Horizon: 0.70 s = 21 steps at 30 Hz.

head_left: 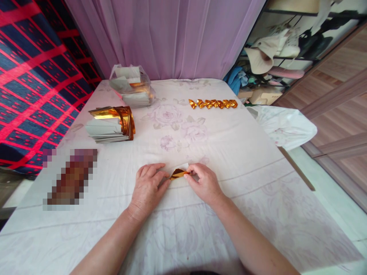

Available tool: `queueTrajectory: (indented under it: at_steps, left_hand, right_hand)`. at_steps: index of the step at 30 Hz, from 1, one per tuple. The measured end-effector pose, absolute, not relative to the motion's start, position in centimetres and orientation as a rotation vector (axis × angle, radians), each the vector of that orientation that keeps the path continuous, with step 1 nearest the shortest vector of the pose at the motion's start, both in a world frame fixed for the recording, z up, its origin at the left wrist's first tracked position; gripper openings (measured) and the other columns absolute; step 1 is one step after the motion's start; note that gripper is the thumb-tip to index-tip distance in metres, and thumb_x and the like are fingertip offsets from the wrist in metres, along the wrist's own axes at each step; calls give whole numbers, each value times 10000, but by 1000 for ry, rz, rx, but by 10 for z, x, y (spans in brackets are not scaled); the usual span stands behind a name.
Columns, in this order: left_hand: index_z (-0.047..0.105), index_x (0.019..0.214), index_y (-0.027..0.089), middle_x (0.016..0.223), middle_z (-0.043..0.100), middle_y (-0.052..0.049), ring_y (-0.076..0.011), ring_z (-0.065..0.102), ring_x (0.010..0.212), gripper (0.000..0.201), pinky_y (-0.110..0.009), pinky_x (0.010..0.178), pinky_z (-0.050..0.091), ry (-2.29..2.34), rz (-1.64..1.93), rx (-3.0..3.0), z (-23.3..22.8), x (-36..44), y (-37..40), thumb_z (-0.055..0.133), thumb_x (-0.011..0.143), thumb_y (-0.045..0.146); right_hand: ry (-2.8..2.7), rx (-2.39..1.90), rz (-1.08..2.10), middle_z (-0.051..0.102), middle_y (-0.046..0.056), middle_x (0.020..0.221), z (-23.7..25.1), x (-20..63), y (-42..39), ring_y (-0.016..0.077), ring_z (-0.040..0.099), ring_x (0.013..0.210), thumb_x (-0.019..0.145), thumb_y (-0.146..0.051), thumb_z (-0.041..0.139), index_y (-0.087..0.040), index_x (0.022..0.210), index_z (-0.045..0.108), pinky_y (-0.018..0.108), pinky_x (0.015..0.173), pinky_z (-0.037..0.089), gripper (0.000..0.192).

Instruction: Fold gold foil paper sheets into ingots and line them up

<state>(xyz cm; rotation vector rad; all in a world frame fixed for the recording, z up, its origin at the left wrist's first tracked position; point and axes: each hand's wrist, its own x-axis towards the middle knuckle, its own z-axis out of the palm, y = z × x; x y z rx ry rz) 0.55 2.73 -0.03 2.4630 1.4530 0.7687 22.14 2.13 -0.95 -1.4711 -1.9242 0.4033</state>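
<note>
At the far left of the table, a stack of gold-foil paper sheets with white backs (pixel 111 124) lies on the white cloth printed with pale purple roses (pixel 229 152), and behind it a clear plastic bag of more sheets (pixel 132 86) sits near the purple curtain (pixel 166 34).

Toward the near edge, the left hand (pixel 149 187) rests palm down on the cloth, fingers curled, its thumb and forefinger closed onto the left end of a small partly folded piece of gold foil paper (pixel 178 173). That piece lies on the cloth at the table's middle, between the two hands and touching both.

It looks very light and thin, likely stiff enough to keep a crease but easy to crumple or tear; the shiny gold face is probably slippery. So the safest hold seems to be at the ends and along the folded edges, pressed against the cloth with fingertips rather than squeezed in mid-air.

The right hand (pixel 205 183) mirrors the left: wrist low, knuckles up, fingertips pinching the right end of the piece. Both forearms angle inward from the near edge.

Farther right and back, a row of small folded gold paper shapes (pixel 212 103) lies in a line, well apart from the hands.
</note>
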Motion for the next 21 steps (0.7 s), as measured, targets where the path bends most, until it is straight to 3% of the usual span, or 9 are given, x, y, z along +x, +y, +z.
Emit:
queueTrajectory:
  at_steps: [4, 9, 12, 21]
  left_hand:
    - [692, 902, 220, 1022, 693, -64, -238, 614, 917, 99, -425, 841, 444, 1459, 844, 2530, 2, 6, 28, 596, 897, 199]
    - [584, 1259, 214, 910, 703, -46, -217, 616, 817, 318, -367, 761, 435, 1399, 889, 2604, 2, 9, 24, 539, 947, 260]
    - [491, 1359, 215, 849, 701, -20, -212, 618, 782, 403, -364, 757, 430, 1349, 828, 2590, -1, 10, 21, 519, 961, 278]
    - [573, 1186, 236, 937, 732, -19, -212, 657, 853, 251, -372, 793, 450, 1330, 854, 2432, -1, 10, 21, 549, 941, 283]
  right_hand:
    - [-1872, -1465, 363, 637, -17, 719, -12, 217, 19, 145, 603, 654, 844, -184, 559, -228, 851, 573, 263, 643, 452, 46]
    - [-1895, -1418, 168, 631, -4, 717, -11, 210, 18, 154, 592, 653, 885, -184, 527, -222, 869, 554, 279, 655, 458, 49]
    - [-1961, -1343, 89, 638, 10, 733, -9, 209, 17, 165, 594, 685, 915, -182, 509, -219, 862, 551, 289, 676, 462, 77]
    - [-2059, -1264, 89, 663, 34, 788, -3, 209, 15, 175, 602, 752, 944, -154, 484, -208, 895, 611, 307, 721, 470, 147]
